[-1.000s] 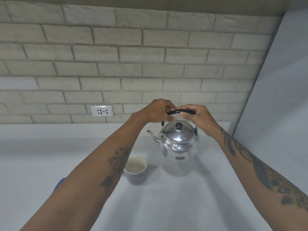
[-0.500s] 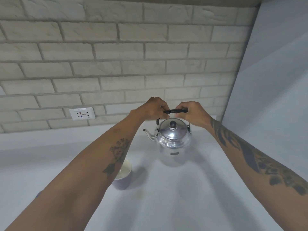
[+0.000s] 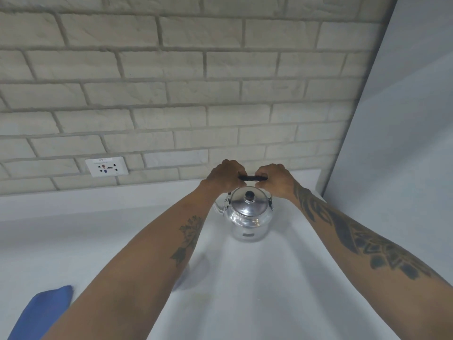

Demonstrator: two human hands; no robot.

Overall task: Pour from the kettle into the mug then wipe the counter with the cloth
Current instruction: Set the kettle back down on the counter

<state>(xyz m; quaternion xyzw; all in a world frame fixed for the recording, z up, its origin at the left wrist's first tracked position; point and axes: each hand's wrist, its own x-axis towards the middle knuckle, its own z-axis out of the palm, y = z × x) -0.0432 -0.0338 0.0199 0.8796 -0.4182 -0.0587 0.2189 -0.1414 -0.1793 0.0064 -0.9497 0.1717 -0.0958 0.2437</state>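
Observation:
A shiny steel kettle point(image 3: 248, 218) with a black knob stands upright on the white counter point(image 3: 245, 290), its spout pointing left. Both hands grip its black top handle point(image 3: 252, 177): my left hand point(image 3: 226, 174) holds the left end, my right hand point(image 3: 275, 177) the right end. The mug is almost wholly hidden behind my left forearm; only a blurred sliver of it point(image 3: 180, 282) shows below the arm. A blue cloth point(image 3: 40, 312) lies on the counter at the bottom left.
A pale brick wall point(image 3: 171, 94) backs the counter, with a white socket plate point(image 3: 106, 166) low on it at left. A smooth grey side panel point(image 3: 404, 143) closes off the right.
The view has tilted and shifted, so the kettle sits farther away. My left forearm now covers the mug, and the blue cloth has come into view at bottom left. Both hands stay on the handle.

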